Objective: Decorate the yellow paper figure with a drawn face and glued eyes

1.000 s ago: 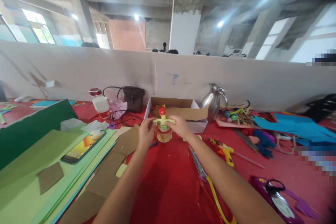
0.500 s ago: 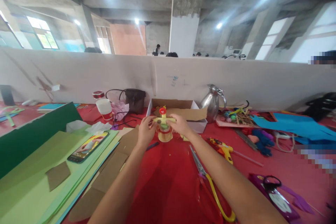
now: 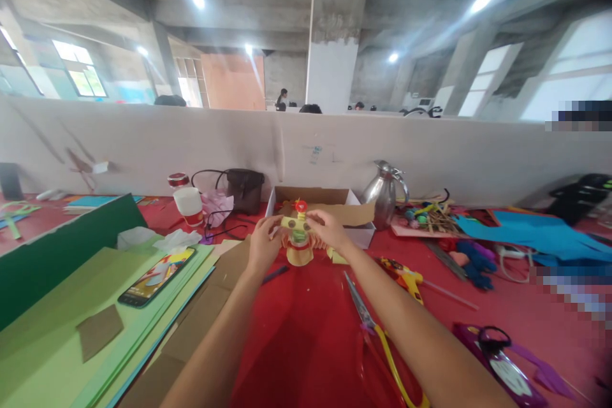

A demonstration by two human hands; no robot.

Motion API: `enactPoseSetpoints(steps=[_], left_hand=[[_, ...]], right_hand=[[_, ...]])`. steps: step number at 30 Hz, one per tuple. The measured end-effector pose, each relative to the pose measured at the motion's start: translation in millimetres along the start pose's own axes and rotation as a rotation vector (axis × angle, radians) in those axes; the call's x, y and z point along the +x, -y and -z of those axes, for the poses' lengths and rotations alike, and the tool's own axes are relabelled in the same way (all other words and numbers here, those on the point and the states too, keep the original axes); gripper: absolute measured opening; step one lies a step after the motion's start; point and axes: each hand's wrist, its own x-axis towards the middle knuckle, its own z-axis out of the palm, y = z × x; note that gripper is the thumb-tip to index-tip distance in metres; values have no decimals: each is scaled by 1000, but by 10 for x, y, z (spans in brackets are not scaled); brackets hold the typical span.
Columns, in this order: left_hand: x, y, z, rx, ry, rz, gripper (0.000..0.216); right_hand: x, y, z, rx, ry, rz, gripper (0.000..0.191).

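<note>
A small yellow craft figure, with a red round piece on top and a red band around its lower part, stands upright at the middle of the red table. My left hand pinches the left end of its wide yellow upper part, which bears two dark round spots. At the opposite end, the fingers of my right hand close on the same part. Pale pleated pieces show at the figure's sides, partly hidden by my fingers. Just behind it is an open cardboard box.
Large scissors and a yellow glue gun lie to the right. A steel jug stands behind. To the left are a phone on green sheets, cardboard pieces and a paper cup. A white partition borders the table.
The figure's upper part has turned slightly, showing both dark spots now. My fingers have shifted a little along its ends. The view has tilted slightly upward.
</note>
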Motion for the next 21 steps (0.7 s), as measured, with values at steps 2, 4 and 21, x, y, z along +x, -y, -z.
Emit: enactPoseSetpoints(steps=[2,4,21], left_hand=[[-1,-8,13,12,-10,5,32],[5,-7,20,17,-9,17,33],[-128,-126,-51,457,75,-160,59]], right_hand=[[-3,27,10,7,-6,-5,18],[-5,56,12,13,-8,-12,17],[-27,39,-29,45,-20,-40,24]])
